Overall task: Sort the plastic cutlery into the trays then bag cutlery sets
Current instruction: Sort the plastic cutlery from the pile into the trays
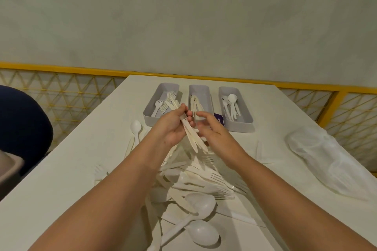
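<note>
Overhead, the left hand [173,126] grips a knife bundle [190,135] above the pile [195,181], its long axis slanting far-left to near-right, pointed tips toward the person. The right hand [211,128] hangs slack beside it, holding nothing. Grey trays [237,126] stand at the far end of the white table [81,159], below a pale wall [183,16].

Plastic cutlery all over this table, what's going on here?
A person is sorting it. Their left hand grips a bundle of knives above the mixed pile, while the right hand is open right beside the bundle. Three grey trays stand at the far side: the left tray holds forks, the middle tray knives, the right tray spoons. Much of the pile is not yet sorted, and the clear bags lie off to the right.
</note>
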